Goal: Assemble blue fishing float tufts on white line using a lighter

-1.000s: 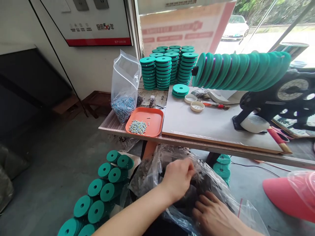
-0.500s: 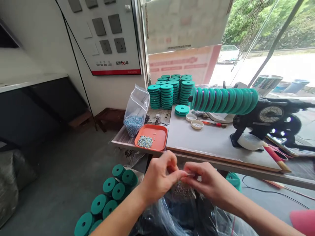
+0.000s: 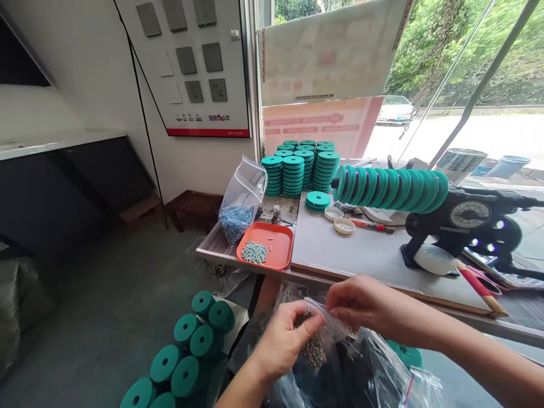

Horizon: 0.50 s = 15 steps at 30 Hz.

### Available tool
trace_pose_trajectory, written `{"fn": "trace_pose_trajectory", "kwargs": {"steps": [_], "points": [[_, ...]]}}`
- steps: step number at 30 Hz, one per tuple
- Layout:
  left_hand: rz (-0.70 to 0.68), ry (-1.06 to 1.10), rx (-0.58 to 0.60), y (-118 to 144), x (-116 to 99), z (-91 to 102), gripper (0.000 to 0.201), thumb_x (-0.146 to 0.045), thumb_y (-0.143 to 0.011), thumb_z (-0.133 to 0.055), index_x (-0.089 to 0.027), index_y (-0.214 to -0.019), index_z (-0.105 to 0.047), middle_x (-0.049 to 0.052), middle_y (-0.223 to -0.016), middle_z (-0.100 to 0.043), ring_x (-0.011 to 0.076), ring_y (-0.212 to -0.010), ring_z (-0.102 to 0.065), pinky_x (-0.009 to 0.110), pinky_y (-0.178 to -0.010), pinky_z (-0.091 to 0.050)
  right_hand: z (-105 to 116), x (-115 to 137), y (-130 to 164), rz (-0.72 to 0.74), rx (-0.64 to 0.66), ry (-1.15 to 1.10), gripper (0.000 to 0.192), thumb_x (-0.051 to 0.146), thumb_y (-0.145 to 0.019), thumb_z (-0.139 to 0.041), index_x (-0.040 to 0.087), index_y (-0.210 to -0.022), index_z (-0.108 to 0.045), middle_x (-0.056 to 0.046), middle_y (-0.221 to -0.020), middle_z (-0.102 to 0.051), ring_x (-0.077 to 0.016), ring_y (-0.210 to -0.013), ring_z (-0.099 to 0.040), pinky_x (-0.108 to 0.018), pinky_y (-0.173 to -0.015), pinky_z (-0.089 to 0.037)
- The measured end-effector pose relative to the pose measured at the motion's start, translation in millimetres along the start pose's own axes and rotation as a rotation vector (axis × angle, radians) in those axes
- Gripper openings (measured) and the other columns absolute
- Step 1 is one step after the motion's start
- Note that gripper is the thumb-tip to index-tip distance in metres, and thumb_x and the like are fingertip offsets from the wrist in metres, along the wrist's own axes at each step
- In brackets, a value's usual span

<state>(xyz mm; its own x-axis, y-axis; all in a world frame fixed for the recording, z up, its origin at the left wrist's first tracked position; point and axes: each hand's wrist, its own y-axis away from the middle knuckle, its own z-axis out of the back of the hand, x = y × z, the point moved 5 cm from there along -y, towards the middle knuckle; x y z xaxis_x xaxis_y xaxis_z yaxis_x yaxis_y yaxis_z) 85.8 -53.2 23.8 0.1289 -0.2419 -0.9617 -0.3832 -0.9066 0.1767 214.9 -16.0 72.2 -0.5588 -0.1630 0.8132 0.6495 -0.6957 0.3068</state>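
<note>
A small clear zip bag [image 3: 313, 352], filled with tiny metallic pieces, hangs between my hands in front of the table edge. My left hand [image 3: 285, 335] is closed round its upper left side, thumb in front. With the fingertips together, my right hand [image 3: 362, 305] pinches the bag's top edge on the right. The exact kind of the metal pieces is too small to make out. Below both hands lies crumpled clear plastic sheeting [image 3: 374, 368] over dark material.
On the table sit an orange tray [image 3: 278, 252] of small bluish plugs, a larger bag [image 3: 236, 224] of similar plugs, stacked green discs [image 3: 293, 178] and a black machine [image 3: 463, 218] carrying a row of green discs. More green rolls [image 3: 185, 374] stand low at left.
My hands have moved apart slightly and lower, bringing the bag of metal pieces into clearer sight. My left hand now wraps its side. The camera view has tilted up a little.
</note>
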Motion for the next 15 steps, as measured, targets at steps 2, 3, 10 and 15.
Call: {"fn": "trace_pose_trajectory", "kwargs": {"steps": [2, 3, 10, 15], "points": [[-0.026, -0.045, 0.053, 1, -2, 3.0, 0.036, -0.049, -0.073, -0.060, -0.014, -0.078, -0.061, 0.003, -0.072, -0.060, 0.0156, -0.069, -0.056, 0.028, -0.067, -0.045, -6, -3, -3, -0.039, 0.120, -0.174, 0.017, 0.030, -0.078, -0.055, 0.015, -0.070, -0.056, 0.003, -0.056, -0.052, -0.0086, -0.050, -0.047, -0.019, -0.048, -0.037], [-0.044, -0.061, 0.063, 1, -3, 5.1, 0.035, -0.048, -0.073, -0.061, -0.014, -0.083, -0.061, 0.004, -0.077, -0.060, 0.0169, -0.074, -0.057, 0.029, -0.071, -0.045, -9, -5, -4, -0.054, 0.165, -0.278, 0.019, 0.032, -0.077, -0.057, 0.014, -0.069, -0.054, 0.003, -0.055, -0.053, -0.0084, -0.049, -0.049, -0.019, -0.047, -0.038], [-0.047, -0.284, -0.236, 10, -5, 11.3, 0.033, -0.049, -0.077, -0.053, -0.017, -0.070, -0.050, -0.002, -0.062, -0.050, 0.0117, -0.059, -0.047, 0.024, -0.057, -0.039, -30, -18, -17, -0.023, 0.090, -0.619, 0.040, 0.046, -0.063, -0.072, 0.014, -0.060, -0.048, 0.004, -0.046, -0.054, -0.0048, -0.039, -0.044, -0.016, -0.040, -0.033], [0.085, 0.007, -0.075, 2, 12, -12.9, 0.045, -0.061, -0.072, -0.051, -0.016, -0.067, -0.049, -0.002, -0.051, -0.049, 0.0105, -0.045, -0.048, 0.022, -0.044, -0.038, -48, -26, -16, -0.051, 0.055, -0.611, 0.045, 0.051, -0.059, -0.072, 0.015, -0.056, -0.044, 0.004, -0.046, -0.053, -0.0040, -0.038, -0.041, -0.016, -0.037, -0.030]]}}
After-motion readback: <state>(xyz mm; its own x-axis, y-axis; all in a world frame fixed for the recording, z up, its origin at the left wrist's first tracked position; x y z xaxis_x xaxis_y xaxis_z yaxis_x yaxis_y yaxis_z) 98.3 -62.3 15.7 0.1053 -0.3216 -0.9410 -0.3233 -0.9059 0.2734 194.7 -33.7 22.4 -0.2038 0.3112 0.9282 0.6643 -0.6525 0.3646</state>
